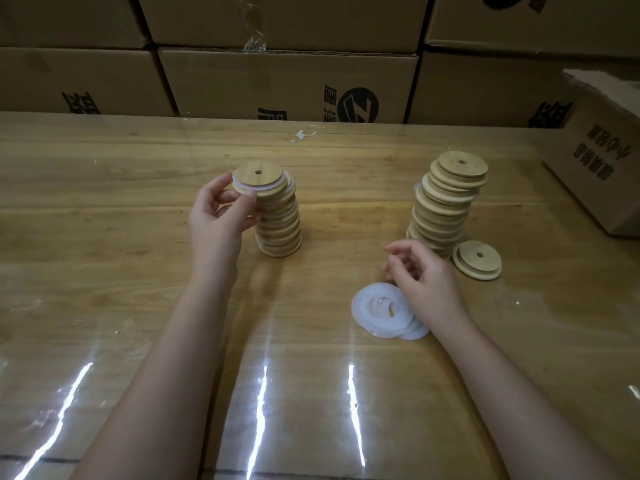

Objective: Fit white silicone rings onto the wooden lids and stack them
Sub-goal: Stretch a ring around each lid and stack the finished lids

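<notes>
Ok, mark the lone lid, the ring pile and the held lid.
lone lid (470, 258), head view, top face beside hole
ring pile (362, 304), head view, top ring's left band
held lid (266, 180), head view, top face below hole

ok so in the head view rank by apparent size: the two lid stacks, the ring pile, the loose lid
1. right lid stack and left lid stack: too alike to rank
2. ring pile, nearer the camera
3. loose lid

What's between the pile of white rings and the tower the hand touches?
Only bare table lies between the ring pile and that tower, in the head view.
</notes>
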Action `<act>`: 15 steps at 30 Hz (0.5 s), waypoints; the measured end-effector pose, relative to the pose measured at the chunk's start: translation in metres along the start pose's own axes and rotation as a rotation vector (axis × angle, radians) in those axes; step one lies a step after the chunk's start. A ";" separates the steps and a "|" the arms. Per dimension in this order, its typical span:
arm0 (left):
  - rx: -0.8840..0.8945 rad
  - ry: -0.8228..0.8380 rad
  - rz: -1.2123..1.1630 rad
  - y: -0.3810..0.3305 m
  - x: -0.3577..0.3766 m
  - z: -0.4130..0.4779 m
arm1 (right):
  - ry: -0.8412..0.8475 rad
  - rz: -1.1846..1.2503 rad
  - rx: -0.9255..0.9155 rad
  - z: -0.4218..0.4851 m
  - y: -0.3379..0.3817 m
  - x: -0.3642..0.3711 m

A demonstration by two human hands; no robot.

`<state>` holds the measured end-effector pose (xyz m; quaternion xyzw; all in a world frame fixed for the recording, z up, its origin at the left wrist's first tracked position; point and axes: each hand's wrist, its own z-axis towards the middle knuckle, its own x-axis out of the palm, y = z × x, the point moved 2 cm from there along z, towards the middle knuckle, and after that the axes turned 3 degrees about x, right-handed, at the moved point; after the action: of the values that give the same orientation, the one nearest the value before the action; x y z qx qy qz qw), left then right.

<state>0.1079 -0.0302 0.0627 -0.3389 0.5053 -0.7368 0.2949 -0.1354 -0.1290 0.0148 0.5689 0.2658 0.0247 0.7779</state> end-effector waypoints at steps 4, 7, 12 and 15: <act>0.018 -0.010 0.051 0.004 0.001 0.001 | -0.001 -0.002 -0.004 0.000 0.000 0.000; 0.024 -0.016 0.062 0.005 0.002 0.002 | 0.001 0.003 -0.002 0.000 0.000 0.000; 0.028 0.003 0.098 0.004 0.004 0.000 | 0.003 0.000 -0.004 0.000 0.000 0.001; 0.042 0.007 0.115 0.004 0.005 -0.001 | 0.000 -0.008 -0.012 0.000 0.000 0.001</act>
<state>0.1045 -0.0344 0.0591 -0.3005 0.5094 -0.7301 0.3422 -0.1347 -0.1286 0.0149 0.5631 0.2678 0.0232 0.7814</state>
